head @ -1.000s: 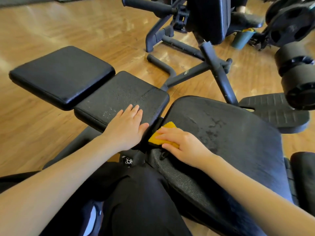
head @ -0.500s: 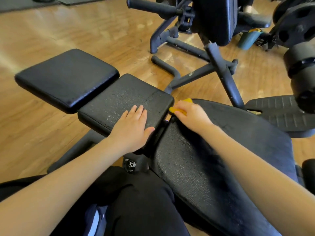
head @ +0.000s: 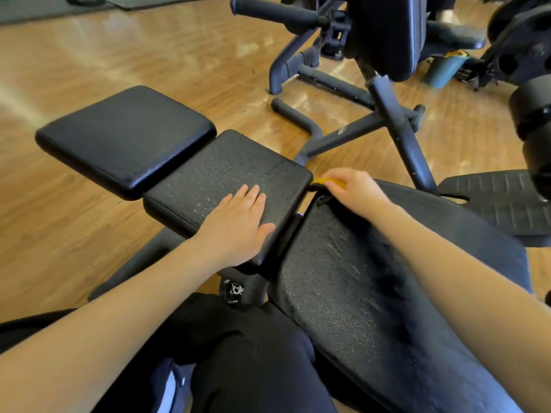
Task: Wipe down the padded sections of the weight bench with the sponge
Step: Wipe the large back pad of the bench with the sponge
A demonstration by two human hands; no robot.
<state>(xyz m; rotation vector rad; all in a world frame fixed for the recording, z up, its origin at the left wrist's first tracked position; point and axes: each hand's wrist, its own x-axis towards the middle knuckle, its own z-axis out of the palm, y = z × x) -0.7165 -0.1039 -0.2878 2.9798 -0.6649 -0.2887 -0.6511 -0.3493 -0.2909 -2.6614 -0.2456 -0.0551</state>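
Sponge point(head: 329, 182) gripped by right hand point(head: 356, 192) at pad point(head: 387, 278) edge; left hand point(head: 235, 225) flat, relaxed.

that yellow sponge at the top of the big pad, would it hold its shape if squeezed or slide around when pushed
The sponge probably squashes easily: only a thin yellow strip shows under the right hand, which presses it on the big pad. It likely glides rather than grabs, since the pad looks speckled with wet droplets. It seems light, being moved with fingers alone.

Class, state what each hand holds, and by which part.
Right hand grips the yellow sponge from above, over its near end. Left hand holds nothing.
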